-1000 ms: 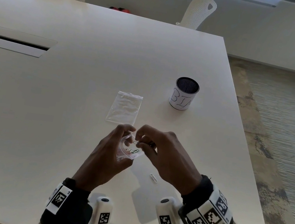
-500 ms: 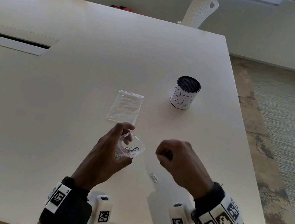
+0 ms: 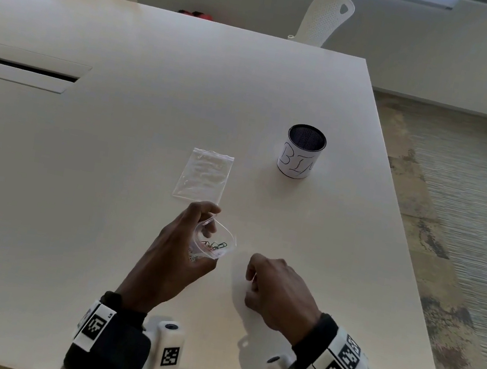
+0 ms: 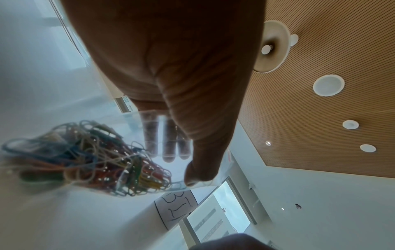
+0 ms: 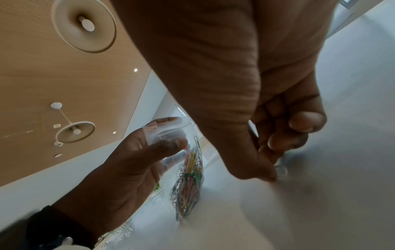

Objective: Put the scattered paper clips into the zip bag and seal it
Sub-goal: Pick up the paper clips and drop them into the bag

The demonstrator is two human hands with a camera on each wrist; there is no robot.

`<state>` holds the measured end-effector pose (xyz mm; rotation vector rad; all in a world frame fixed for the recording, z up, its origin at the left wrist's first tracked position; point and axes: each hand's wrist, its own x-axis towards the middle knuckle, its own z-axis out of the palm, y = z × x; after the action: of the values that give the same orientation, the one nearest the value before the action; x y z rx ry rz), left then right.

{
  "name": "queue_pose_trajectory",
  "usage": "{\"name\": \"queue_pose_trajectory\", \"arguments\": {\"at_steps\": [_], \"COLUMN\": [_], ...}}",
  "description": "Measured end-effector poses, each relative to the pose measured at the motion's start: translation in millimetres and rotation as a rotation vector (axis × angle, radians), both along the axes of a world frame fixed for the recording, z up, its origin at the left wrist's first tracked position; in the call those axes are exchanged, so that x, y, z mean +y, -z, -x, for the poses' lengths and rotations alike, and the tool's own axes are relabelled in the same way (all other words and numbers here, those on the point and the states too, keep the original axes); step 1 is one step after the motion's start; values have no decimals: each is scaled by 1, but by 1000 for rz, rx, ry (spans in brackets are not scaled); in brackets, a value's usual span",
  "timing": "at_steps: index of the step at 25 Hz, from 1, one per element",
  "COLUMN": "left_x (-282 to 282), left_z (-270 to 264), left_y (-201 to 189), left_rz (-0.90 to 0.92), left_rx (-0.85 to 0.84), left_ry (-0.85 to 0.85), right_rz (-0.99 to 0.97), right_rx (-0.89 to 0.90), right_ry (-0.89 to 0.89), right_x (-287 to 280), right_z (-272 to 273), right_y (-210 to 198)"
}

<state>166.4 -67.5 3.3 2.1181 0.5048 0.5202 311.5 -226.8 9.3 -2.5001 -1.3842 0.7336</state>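
My left hand (image 3: 206, 236) holds a clear zip bag (image 3: 228, 236) upright just above the white table (image 3: 68, 219), its mouth spread wide. Several coloured paper clips (image 3: 215, 245) lie tangled at the bag's bottom (image 4: 96, 157). In the left wrist view my thumb (image 4: 198, 169) presses the bag's rim, with fingers behind the plastic. My right hand (image 3: 252, 279) is down on the table just right of the bag, fingers curled. In the right wrist view its thumb and fingertips (image 5: 275, 167) pinch a pale paper clip (image 5: 282, 170) on the tabletop.
A second, empty zip bag (image 3: 204, 178) lies flat beyond my left hand. A mesh cup labelled BIN (image 3: 301, 157) stands to the far right. The table's right edge (image 3: 413, 277) drops to carpet. A cable slot (image 3: 23, 68) sits left; two chairs stand behind.
My right hand has left the bag's mouth and dropped down and right onto the loose clip on the table. The left hand kept the bag open in place.
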Motion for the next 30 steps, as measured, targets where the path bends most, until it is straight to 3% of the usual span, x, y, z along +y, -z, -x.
{"name": "queue_pose_trajectory", "arguments": {"at_steps": [4,14,26,28,30], "left_x": [1,1,1,2,2], "left_z": [3,9,6,6,7], "left_y": [-1,-1,-1,-1,-1], "left_rz": [3,31,25,23,14], "left_rx": [-9,-26,-16,-16,-17], "left_ry": [1,-3,8,11,11], "right_rz": [30,-155,-13,-135,-405], "right_rx": [-24,11,-30,4,83], "right_ry": [-24,1,-41,-30,14], "right_x": [0,-18,-11,-11,-6], "right_z": [3,-11,1,-1,-4], "right_y": [0,-4,-2,-16,-35]}}
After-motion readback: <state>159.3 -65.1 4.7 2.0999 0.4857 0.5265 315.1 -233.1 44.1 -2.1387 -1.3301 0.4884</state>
